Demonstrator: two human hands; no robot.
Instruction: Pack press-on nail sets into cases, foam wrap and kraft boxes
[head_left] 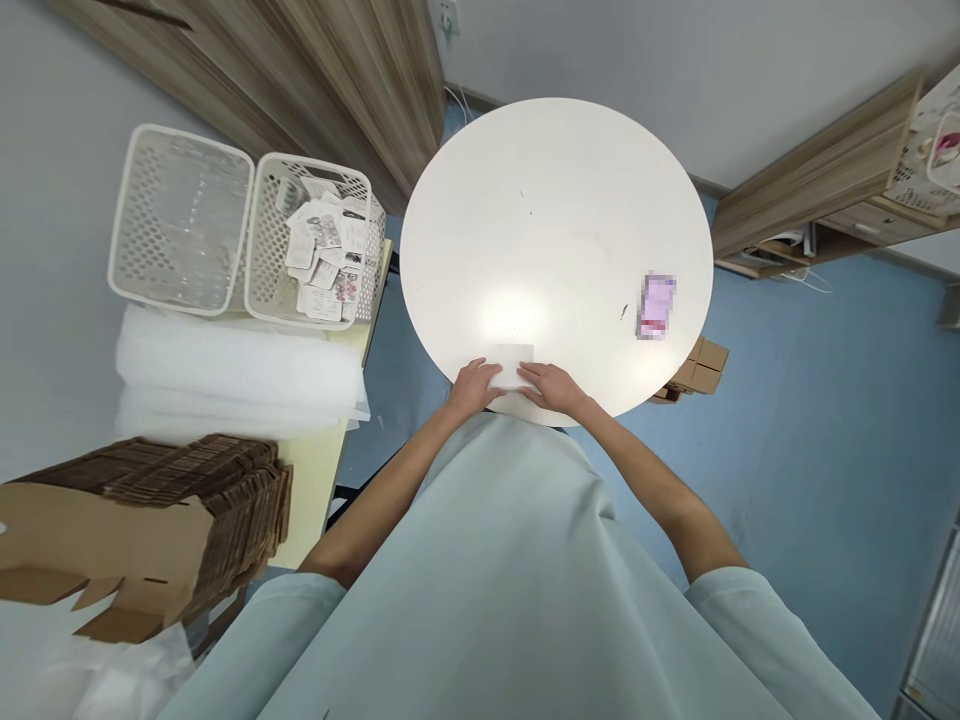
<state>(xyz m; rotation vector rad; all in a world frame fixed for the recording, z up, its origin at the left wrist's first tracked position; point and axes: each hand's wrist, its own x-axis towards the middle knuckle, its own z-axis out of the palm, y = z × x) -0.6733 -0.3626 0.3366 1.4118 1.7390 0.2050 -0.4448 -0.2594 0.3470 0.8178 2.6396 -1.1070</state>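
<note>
A small white rectangular piece (513,364), which looks like folded foam sheet, lies at the near edge of the round white table (555,180). My left hand (473,388) is closed on its left side, with the fingers pointing inward. On the right side, my right hand (552,387) has its fingers over the piece, pressing on it. Whether anything is wrapped inside the white piece cannot be made out.
A blurred pinkish-purple item (656,306) lies on the table's right. To the left are a basket of clear plastic (120,225), a basket of small cards (251,240), white foam rolls (240,360) and stacked brown cardboard boxes (187,530). Cartons (701,366) stand below the table's right edge.
</note>
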